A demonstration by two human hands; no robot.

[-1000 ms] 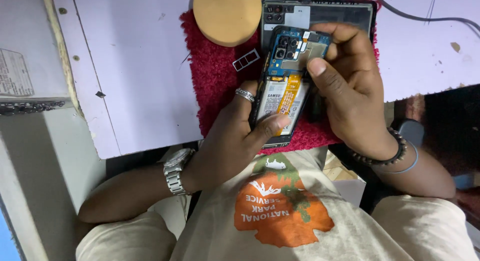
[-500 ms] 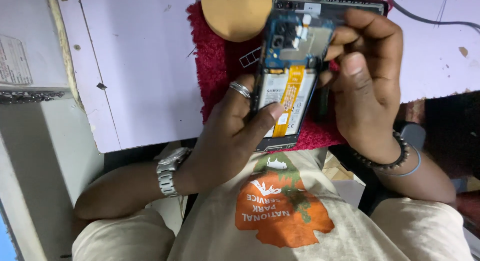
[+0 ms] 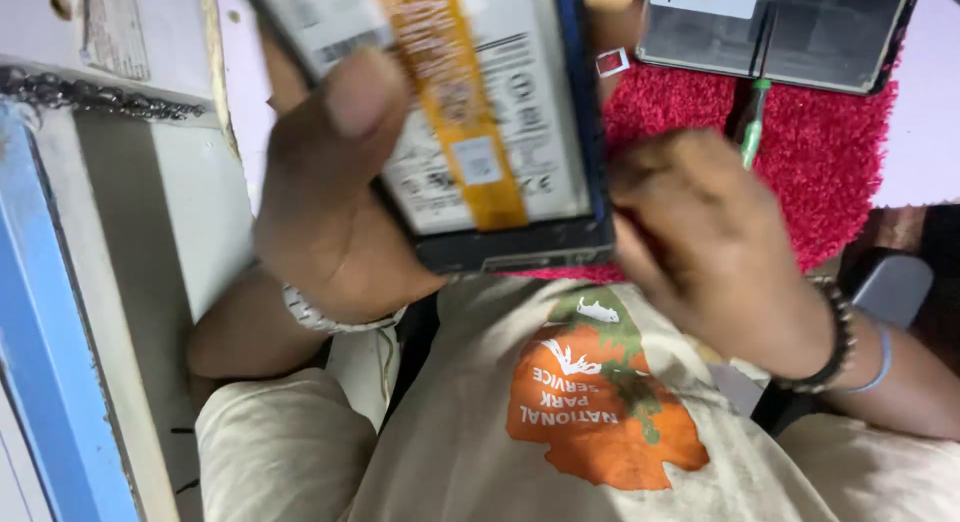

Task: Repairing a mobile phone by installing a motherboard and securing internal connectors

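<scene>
head view, looking down: an opened smartphone (image 3: 480,122), back cover off, fills the frame from about 11 o'clock to 1 o'clock, held up well clear of the bench. its exposed battery carries a white label and an orange strip running lengthwise. the phone has a blue frame edge on its 3 o'clock side and a dark lower end.

left hand (image 3: 335,207), at 9 o'clock of centre, is closed on the phone: thumb pressed flat across the battery face, palm and remaining fingers behind the body, out of sight. a metal wristwatch (image 3: 320,312) sits on that wrist.

right hand (image 3: 710,242), at 3 o'clock, touches the phone's lower corner at the blue edge. its fingers are curled; the picture is blurred here. a green-handled tool (image 3: 752,132) rises from behind this hand toward 12 o'clock; whether the hand grips it cannot be told. a beaded bracelet (image 3: 838,337) circles the wrist.

on the bench, a red fibre mat (image 3: 830,172) lies at 2 o'clock. on it, a second dark device (image 3: 790,27) lies flat at 1 o'clock, with a small white square frame (image 3: 612,62) just beside it.
</scene>
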